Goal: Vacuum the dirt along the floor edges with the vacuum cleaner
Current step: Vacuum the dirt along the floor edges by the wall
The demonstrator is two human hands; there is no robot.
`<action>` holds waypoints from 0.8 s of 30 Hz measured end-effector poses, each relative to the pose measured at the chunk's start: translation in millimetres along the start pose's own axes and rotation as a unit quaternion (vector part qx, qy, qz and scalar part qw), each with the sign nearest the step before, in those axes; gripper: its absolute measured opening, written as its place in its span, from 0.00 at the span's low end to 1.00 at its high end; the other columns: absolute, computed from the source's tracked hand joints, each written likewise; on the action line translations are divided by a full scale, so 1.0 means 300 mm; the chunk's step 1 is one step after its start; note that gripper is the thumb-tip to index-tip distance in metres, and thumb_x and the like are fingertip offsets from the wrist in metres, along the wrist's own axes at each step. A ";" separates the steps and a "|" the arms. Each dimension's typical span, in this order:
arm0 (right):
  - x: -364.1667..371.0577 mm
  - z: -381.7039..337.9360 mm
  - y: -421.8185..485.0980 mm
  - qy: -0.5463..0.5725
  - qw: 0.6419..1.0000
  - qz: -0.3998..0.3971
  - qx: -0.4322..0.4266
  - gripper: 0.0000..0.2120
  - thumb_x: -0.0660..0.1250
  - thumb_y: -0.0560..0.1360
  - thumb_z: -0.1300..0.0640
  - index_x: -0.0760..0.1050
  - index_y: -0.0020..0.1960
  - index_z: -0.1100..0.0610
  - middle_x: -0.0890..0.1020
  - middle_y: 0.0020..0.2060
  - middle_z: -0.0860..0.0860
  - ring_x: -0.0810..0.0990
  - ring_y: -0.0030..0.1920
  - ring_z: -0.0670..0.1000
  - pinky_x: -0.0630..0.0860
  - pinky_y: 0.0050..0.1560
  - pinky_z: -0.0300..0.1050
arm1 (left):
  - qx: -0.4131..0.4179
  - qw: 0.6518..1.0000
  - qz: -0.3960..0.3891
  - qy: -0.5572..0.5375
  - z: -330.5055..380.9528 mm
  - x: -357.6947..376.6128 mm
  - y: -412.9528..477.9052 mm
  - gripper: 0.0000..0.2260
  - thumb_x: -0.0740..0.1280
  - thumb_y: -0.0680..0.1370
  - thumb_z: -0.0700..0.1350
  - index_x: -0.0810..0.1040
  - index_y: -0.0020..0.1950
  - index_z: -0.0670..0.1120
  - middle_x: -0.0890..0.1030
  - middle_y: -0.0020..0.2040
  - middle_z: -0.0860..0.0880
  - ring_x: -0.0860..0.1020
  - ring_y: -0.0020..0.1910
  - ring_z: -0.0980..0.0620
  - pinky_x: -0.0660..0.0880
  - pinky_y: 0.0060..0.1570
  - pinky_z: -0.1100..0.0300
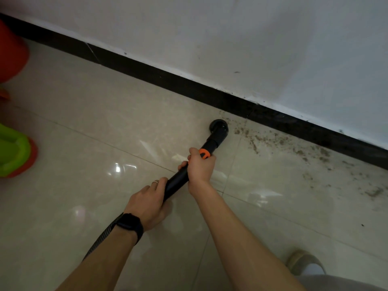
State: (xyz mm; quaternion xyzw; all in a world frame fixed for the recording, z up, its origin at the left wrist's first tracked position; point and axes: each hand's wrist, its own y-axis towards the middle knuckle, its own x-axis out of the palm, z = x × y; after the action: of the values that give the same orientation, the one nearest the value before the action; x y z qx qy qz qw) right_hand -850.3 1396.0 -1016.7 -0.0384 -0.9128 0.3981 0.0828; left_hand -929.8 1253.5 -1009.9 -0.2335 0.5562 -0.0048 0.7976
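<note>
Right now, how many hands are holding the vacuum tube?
2. The left hand grips the black tube at its near end, by the hose; the right hand grips it farther along, at the orange ring.

The wall (pixel 252 38) ran across the far side, with the skirting board (pixel 189 87) at its foot, where it met the floor (pixel 105 122). The nozzle (pixel 219 127) sat on the floor just before the skirting board, at the left end of the dirt (pixel 283 143), which spread to the right along the board. The vacuum tube (pixel 177 181) slanted back from the nozzle toward the person. The right hand (pixel 200 166) gripped it nearer the nozzle and the left hand (pixel 147 202) gripped it behind. The hose (pixel 100 238) trailed back under the left wrist. 2 things stood at the far left: a tub (pixel 10 55) near the skirting board and a plastic item (pixel 14 152) nearer the person. A shoe (pixel 302 261) rested on the floor at the near right.
</note>
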 end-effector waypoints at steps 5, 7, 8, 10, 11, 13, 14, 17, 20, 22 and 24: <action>0.033 -0.058 0.046 -0.009 1.000 0.002 -0.010 0.11 0.69 0.77 0.59 0.68 0.55 0.54 0.77 0.33 0.52 0.76 0.22 0.48 0.78 0.29 0.44 | -0.003 1.000 0.011 -0.015 0.023 -0.022 0.063 0.18 0.63 0.75 0.49 0.62 0.63 0.51 0.76 0.53 0.50 0.76 0.43 0.48 0.69 0.35 0.56; 0.039 -0.075 0.061 -0.017 1.000 -0.001 -0.013 0.11 0.69 0.77 0.59 0.68 0.55 0.54 0.77 0.33 0.52 0.76 0.22 0.48 0.78 0.29 0.44 | -0.010 1.000 0.011 -0.017 0.032 -0.021 0.082 0.19 0.64 0.75 0.47 0.62 0.64 0.51 0.76 0.54 0.50 0.77 0.44 0.47 0.70 0.35 0.55; 0.041 -0.081 0.068 -0.019 1.000 -0.003 -0.014 0.11 0.69 0.77 0.59 0.68 0.55 0.55 0.77 0.34 0.53 0.76 0.22 0.48 0.77 0.29 0.44 | -0.012 1.000 0.011 -0.020 0.037 -0.019 0.090 0.20 0.64 0.75 0.47 0.62 0.64 0.51 0.76 0.54 0.50 0.77 0.44 0.47 0.71 0.35 0.55; 0.042 -0.090 0.081 -0.025 1.000 -0.003 -0.018 0.11 0.68 0.77 0.59 0.68 0.56 0.55 0.77 0.35 0.53 0.76 0.22 0.48 0.77 0.28 0.43 | -0.015 0.999 0.013 -0.027 0.047 -0.019 0.102 0.19 0.64 0.75 0.46 0.61 0.63 0.51 0.76 0.54 0.50 0.77 0.44 0.47 0.73 0.36 0.54; 0.042 -0.093 0.087 -0.028 0.999 -0.001 -0.020 0.11 0.68 0.78 0.59 0.68 0.57 0.56 0.77 0.36 0.53 0.76 0.22 0.47 0.77 0.28 0.43 | -0.015 0.999 0.015 -0.027 0.051 -0.019 0.108 0.19 0.64 0.75 0.46 0.61 0.63 0.51 0.76 0.54 0.50 0.77 0.45 0.47 0.73 0.36 0.54; 0.045 -0.099 0.098 -0.035 0.999 0.003 -0.026 0.12 0.68 0.79 0.58 0.68 0.59 0.56 0.77 0.36 0.54 0.76 0.22 0.47 0.77 0.28 0.43 | -0.014 0.999 0.020 -0.026 0.054 -0.018 0.119 0.19 0.64 0.75 0.46 0.61 0.63 0.51 0.76 0.54 0.50 0.77 0.45 0.47 0.71 0.35 0.55; 0.048 -0.103 0.103 -0.038 0.999 0.004 -0.027 0.13 0.68 0.79 0.58 0.68 0.60 0.56 0.77 0.36 0.54 0.76 0.22 0.47 0.77 0.28 0.43 | -0.014 0.999 0.023 -0.027 0.056 -0.017 0.126 0.19 0.64 0.75 0.46 0.61 0.63 0.51 0.76 0.54 0.50 0.77 0.45 0.47 0.70 0.35 0.55; 0.052 -0.115 0.117 -0.037 0.999 0.001 -0.026 0.14 0.68 0.80 0.58 0.68 0.61 0.56 0.77 0.38 0.54 0.75 0.22 0.46 0.77 0.29 0.43 | -0.016 0.999 0.029 -0.030 0.061 -0.018 0.141 0.20 0.64 0.75 0.46 0.61 0.64 0.51 0.75 0.55 0.50 0.76 0.45 0.47 0.69 0.35 0.56; 0.056 -0.118 0.123 -0.034 0.999 -0.002 -0.027 0.14 0.68 0.79 0.59 0.68 0.62 0.57 0.77 0.39 0.55 0.75 0.22 0.47 0.77 0.28 0.43 | -0.021 0.999 0.032 -0.027 0.064 -0.015 0.147 0.20 0.64 0.75 0.45 0.60 0.64 0.51 0.75 0.55 0.50 0.76 0.45 0.48 0.70 0.35 0.56; 0.058 -0.118 0.122 -0.035 0.999 0.000 -0.028 0.14 0.68 0.79 0.59 0.68 0.61 0.57 0.77 0.39 0.55 0.75 0.22 0.47 0.78 0.29 0.43 | -0.022 0.999 0.032 -0.028 0.062 -0.015 0.145 0.20 0.64 0.75 0.45 0.61 0.64 0.51 0.76 0.55 0.50 0.77 0.45 0.48 0.70 0.35 0.56; 0.058 -0.118 0.122 -0.033 0.999 0.001 -0.028 0.14 0.68 0.79 0.59 0.68 0.61 0.57 0.77 0.39 0.55 0.75 0.22 0.47 0.78 0.28 0.43 | -0.021 0.999 0.035 -0.032 0.063 -0.018 0.143 0.19 0.63 0.76 0.45 0.61 0.64 0.51 0.76 0.55 0.50 0.76 0.44 0.48 0.69 0.35 0.56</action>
State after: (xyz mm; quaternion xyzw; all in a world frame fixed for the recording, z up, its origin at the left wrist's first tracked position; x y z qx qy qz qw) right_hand -860.9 1448.6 -1017.8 -0.0282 -0.9259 0.3733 0.0515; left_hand -925.9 1300.1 -1016.2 -0.2309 0.5384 0.0418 0.8093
